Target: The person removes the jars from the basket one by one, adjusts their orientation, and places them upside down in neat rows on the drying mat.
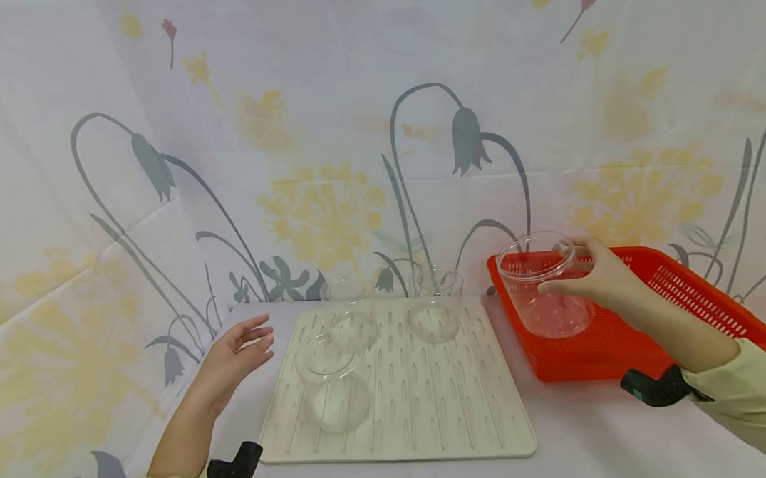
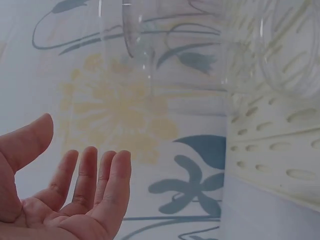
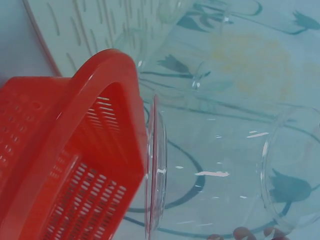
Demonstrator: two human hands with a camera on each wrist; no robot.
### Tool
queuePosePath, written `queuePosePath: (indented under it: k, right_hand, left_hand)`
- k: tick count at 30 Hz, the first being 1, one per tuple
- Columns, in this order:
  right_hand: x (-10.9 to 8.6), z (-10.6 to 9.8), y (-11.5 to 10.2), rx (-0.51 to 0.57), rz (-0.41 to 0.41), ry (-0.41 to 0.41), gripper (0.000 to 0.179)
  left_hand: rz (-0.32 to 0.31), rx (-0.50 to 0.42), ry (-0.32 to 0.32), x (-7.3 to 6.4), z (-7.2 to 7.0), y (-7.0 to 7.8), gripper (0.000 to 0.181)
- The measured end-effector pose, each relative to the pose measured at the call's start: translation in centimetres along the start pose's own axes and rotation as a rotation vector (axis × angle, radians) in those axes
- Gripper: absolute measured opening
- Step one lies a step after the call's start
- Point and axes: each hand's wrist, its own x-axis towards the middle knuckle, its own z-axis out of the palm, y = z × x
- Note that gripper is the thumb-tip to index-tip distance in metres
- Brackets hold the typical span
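Observation:
My right hand grips a clear plastic jar near its rim, thumb on the near side and fingers round the far side. In the head view the jar overlaps the left part of a red basket. The right wrist view shows the same see-through jar beside the basket's edge, with a few fingertips at the bottom. To the left of a cream drying mat, my left hand is held up with its fingers loosely spread, holding nothing.
Three more clear jars stand on the mat: one at front left, one at back left and another at back right. A flower-printed cloth hangs behind the white table.

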Motion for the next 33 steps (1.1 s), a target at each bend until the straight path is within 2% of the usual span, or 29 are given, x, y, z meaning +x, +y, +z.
queuePosePath:
  k: [7, 13, 21, 33]
  right_hand:
    - [-0.2, 0.3, -0.9, -0.043, 0.014, 0.000, 0.103]
    - [-0.2, 0.6, -1.6, -0.046, -0.001, 0.002, 0.101]
    - [-0.3, 1.2, -2.2, -0.038, -0.010, -0.004, 0.101]
    - [-1.1, 2.6, -3.3, 0.016, -0.037, -0.019, 0.097]
  left_hand:
    - [0.069, -0.024, -0.041, 0.4, 1.1, 2.2, 0.059]
    - [0.110, -0.044, -0.071, 0.8, 2.7, 3.6, 0.058]
    - [0.120, -0.043, -0.136, 1.2, 4.9, 4.9, 0.061]
    - [0.133, -0.040, -0.199, 2.3, 8.2, 6.3, 0.061]
